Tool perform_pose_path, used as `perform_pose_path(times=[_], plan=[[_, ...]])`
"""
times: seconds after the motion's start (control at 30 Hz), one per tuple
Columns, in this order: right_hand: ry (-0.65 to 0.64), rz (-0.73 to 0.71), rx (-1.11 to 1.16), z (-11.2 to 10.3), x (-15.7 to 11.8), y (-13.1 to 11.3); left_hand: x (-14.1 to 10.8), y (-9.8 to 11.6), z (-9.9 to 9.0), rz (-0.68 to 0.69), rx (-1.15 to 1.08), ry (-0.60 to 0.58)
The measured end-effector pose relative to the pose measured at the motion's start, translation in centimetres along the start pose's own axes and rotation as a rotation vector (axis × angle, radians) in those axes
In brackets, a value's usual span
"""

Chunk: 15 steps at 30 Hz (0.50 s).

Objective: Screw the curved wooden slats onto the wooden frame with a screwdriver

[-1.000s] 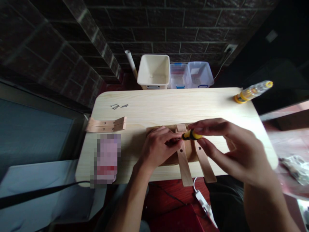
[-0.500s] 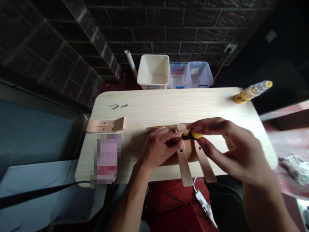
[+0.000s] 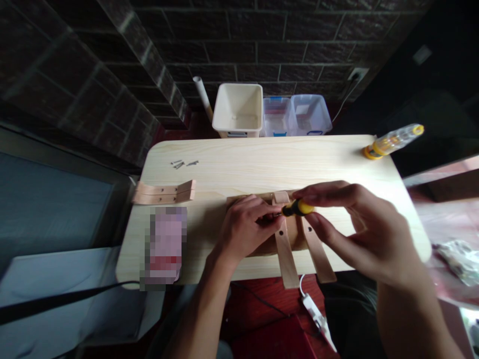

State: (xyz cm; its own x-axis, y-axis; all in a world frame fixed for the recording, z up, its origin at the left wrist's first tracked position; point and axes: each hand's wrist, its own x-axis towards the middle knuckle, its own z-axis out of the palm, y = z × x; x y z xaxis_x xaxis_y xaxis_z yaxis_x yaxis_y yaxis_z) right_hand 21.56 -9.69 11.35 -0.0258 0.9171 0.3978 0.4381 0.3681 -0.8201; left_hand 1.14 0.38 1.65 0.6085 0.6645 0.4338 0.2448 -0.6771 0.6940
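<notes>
My right hand (image 3: pixel 370 229) grips a screwdriver (image 3: pixel 302 207) by its yellow and black handle, between thumb and fingers. The tool lies nearly level, with its tip pointing left. At that tip, my left hand (image 3: pixel 243 224) has thumb and forefinger closed together; what they pinch is hidden. Under my hands rests a brown block or box (image 3: pixel 264 249), partly covered. Two light wooden strips with dark holes cross it: a left strip (image 3: pixel 287 262) and a right strip (image 3: pixel 322 259). Their near ends stick out past the table's front edge.
Several screws (image 3: pixel 179 164) lie at the table's back left. Nearer are curved wooden pieces (image 3: pixel 164 193) and a pixelated pink object (image 3: pixel 166 239). A clear, yellow-based container (image 3: pixel 392 142) stands back right. Behind the table (image 3: pixel 224 164) are a cream bin (image 3: pixel 237 109) and clear plastic boxes (image 3: pixel 310 112).
Almost nothing differs. My right hand and the screwdriver have shifted very slightly; my left hand stays in place.
</notes>
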Motion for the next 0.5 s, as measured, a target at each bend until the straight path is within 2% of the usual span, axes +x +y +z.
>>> perform_pose_path(times=[0.5], plan=[[0.013,-0.005,-0.025,-0.02,0.09,-0.01,-0.07,-0.05,0.07,0.003,0.007,0.002]])
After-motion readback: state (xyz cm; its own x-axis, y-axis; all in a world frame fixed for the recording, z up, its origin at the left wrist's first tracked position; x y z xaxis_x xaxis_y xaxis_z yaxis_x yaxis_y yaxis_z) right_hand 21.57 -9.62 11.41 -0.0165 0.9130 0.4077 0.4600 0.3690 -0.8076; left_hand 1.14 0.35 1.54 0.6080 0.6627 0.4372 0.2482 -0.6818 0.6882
